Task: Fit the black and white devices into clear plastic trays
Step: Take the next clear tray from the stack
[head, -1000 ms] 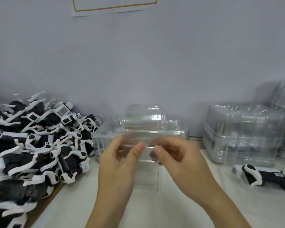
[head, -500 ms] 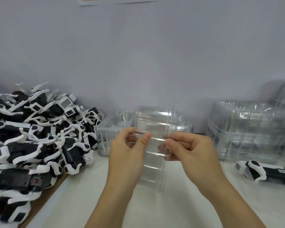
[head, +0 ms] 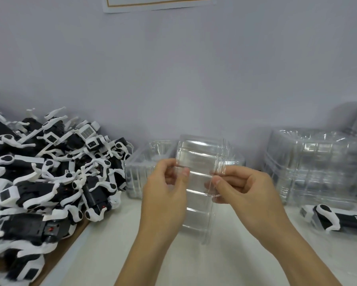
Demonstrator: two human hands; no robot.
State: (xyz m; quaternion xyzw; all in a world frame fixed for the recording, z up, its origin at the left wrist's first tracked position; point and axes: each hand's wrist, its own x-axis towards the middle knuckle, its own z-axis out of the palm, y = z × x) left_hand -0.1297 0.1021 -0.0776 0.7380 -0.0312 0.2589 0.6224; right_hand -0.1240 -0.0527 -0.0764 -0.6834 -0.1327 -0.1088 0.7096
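Both hands hold a clear plastic tray [head: 198, 159] upright above the white table. My left hand [head: 165, 193] pinches its left edge with thumb and fingers. My right hand [head: 243, 188] pinches the right edge, where a second clear layer stands slightly apart from the first. A big heap of black and white devices [head: 49, 172] fills the left side. One more black and white device [head: 334, 219] lies at the right, on the table.
A stack of clear trays [head: 140, 168] stands behind my hands against the grey wall. A larger pile of clear trays [head: 318, 162] sits at the right. The white table [head: 103, 250] shows in front; a brown edge runs along the device heap.
The tray has been lifted and turned more upright between my hands. My right thumb now pulls a layer away at the right edge.
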